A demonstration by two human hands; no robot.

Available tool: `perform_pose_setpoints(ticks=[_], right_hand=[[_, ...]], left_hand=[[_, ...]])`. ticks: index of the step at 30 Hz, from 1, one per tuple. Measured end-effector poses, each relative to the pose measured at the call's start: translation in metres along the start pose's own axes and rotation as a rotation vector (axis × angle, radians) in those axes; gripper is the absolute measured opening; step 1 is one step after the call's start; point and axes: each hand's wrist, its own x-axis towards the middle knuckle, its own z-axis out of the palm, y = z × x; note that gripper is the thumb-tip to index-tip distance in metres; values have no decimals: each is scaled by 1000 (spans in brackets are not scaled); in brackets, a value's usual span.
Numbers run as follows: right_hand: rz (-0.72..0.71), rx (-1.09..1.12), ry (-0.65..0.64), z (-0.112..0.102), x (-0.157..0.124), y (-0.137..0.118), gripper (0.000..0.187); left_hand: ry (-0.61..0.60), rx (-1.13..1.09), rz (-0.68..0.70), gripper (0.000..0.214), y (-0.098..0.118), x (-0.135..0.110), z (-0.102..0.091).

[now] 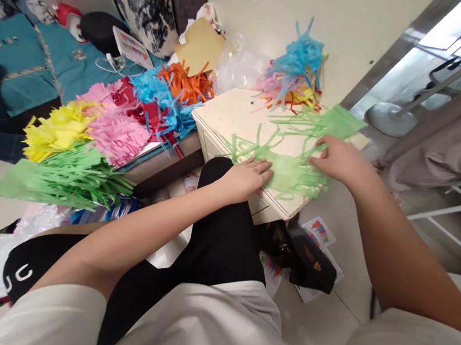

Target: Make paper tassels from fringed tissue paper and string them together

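A light green tissue-paper fringe (287,173) lies spread over the near edge of a small cream cabinet top (231,114). My left hand (247,180) rests flat on its left end, fingers stretched out. At the other end, my right hand (338,162) is closed, thumb and fingertips pinching the green strips. Just behind it lies another green tissue piece (342,122) with its strips trailing leftward. A bundle of blue tissue fringe (300,54), with pink, yellow and red strips beneath, sits at the back of the cabinet.
On a bench to the left are piled yellow (61,129), pink (119,136), green (75,173), blue (151,88) and orange (187,84) tissue fringes. A clear plastic bag (239,68) stands by the wall. Printed sheets (318,231) and a dark bag (312,263) lie on the floor.
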Motion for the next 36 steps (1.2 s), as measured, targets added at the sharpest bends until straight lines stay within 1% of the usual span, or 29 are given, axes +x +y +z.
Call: perform_pose_setpoints(ticks=[2, 3, 4, 5, 6, 7, 9, 10, 11, 13, 14, 15, 16, 18, 20, 22, 24, 27, 29, 31, 34, 36], right_hand=[[-53, -138, 266, -14, -25, -4, 45], [-113, -148, 359, -19, -38, -9, 49], [-186, -117, 392, -20, -52, -14, 50], [-265, -62, 368, -18, -66, -21, 51], [-341, -1, 298, -13, -78, -27, 52], [-407, 48, 200, -4, -88, -34, 54], [-484, 57, 32, 21, -102, -45, 59], [-490, 16, -8, 35, -105, -49, 58], [-480, -40, -18, 48, -107, -52, 54], [-446, -150, 6, 68, -107, -53, 37], [-435, -187, 25, 74, -106, -52, 33], [-432, -209, 42, 78, -105, -51, 32], [-435, -214, 56, 80, -103, -49, 33], [-431, -190, 90, 80, -102, -44, 34], [-395, -155, 141, 78, -101, -38, 35], [-348, -139, 180, 77, -101, -34, 36], [-330, -135, 179, 76, -101, -31, 38], [-402, -118, 120, 75, -102, -29, 35], [-481, -108, 79, 75, -105, -28, 34], [-529, -102, 58, 76, -108, -27, 39], [-518, -83, 75, 81, -110, -23, 45], [-501, -56, 84, 83, -110, -19, 49]], left_hand=[[37, 37, 27, 50, 0, -7, -1], [53, 57, 42, 48, 1, -11, -2], [64, 73, 56, 48, 3, -14, -4], [70, 82, 69, 48, 4, -16, -5], [73, 83, 76, 47, 6, -17, -7], [74, 76, 74, 44, 7, -17, -8], [68, 57, 36, 37, 7, -11, -12], [58, 47, 6, 35, 6, -7, -13], [49, 37, -23, 34, 4, -2, -15], [55, 20, -60, 37, -2, 7, -18], [72, 14, -67, 41, -7, 11, -18], [92, 8, -72, 46, -12, 14, -19], [106, -1, -78, 51, -17, 17, -19], [94, -33, -83, 56, -28, 20, -20], [57, -89, -52, 54, -37, 21, -21], [44, -140, 4, 50, -41, 20, -23], [56, -152, 34, 48, -43, 20, -26], [73, -101, 17, 44, -45, 21, -30], [99, -63, 1, 45, -51, 22, -33], [142, -43, -4, 47, -60, 22, -35], [220, -30, -14, 43, -77, 20, -37], [281, -14, -62, 36, -90, 16, -39]])
